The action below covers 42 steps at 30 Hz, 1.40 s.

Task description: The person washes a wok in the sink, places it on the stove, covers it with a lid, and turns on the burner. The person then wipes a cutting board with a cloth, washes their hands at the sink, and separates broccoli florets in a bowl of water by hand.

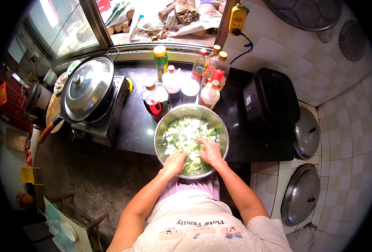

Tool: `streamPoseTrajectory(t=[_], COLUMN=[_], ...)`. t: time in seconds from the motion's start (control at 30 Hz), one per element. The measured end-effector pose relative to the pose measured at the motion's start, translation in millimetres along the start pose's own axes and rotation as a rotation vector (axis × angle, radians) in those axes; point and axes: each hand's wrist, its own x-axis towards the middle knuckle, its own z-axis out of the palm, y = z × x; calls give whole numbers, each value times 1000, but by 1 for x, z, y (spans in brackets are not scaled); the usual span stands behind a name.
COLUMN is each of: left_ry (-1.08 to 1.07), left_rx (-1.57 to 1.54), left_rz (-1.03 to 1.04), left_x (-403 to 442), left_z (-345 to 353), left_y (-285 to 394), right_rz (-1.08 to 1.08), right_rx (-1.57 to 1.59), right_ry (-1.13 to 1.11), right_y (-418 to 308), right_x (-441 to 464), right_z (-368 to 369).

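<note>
A wide steel bowl (158,142) stands at the front edge of the dark counter. Chopped green and pale vegetables (186,133) lie in it, seemingly in water. My left hand (176,162) reaches over the bowl's near left side, its fingertips down among the pieces. On the right side of the bowl, my right hand (210,150) has its curled fingers in the vegetables. The fingertips of both hands are partly hidden by the pieces, so what they hold, if anything, cannot be made out.
Behind the bowl stand a dark sauce bottle (156,101), a white bottle (209,95) and several other bottles. A lidded wok (89,88) sits on a stove at the left. To the right is a black appliance (272,96), with metal lids (301,195) beyond.
</note>
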Motion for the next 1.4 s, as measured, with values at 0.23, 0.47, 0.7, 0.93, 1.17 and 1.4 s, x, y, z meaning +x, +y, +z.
streamPoseTrajectory(t=[0.23,0.47,0.7,0.93,1.17,1.4], left_ry=[79,209,144,107,100,167], left_rx=[-242,-412,-548,-85,33,-243], left_rz=[-164,62,-32,132,235,50], left_x=[0,2,3,-12,-18,-6], left_z=[-13,-16,-14,-27,-17,-26], left_y=[9,10,-1,13,9,0], right_rz=[8,51,482,-49,-225,-117], right_rx=[24,627,1280,417,182,235], right_ry=[-247,-275,-429,-332,-388,-263], right_y=[-12,-17,-36,-44,-54,-7], right_x=[2,-6,-13,-20,-27,-3], right_z=[15,11,13,-2,-7,-18])
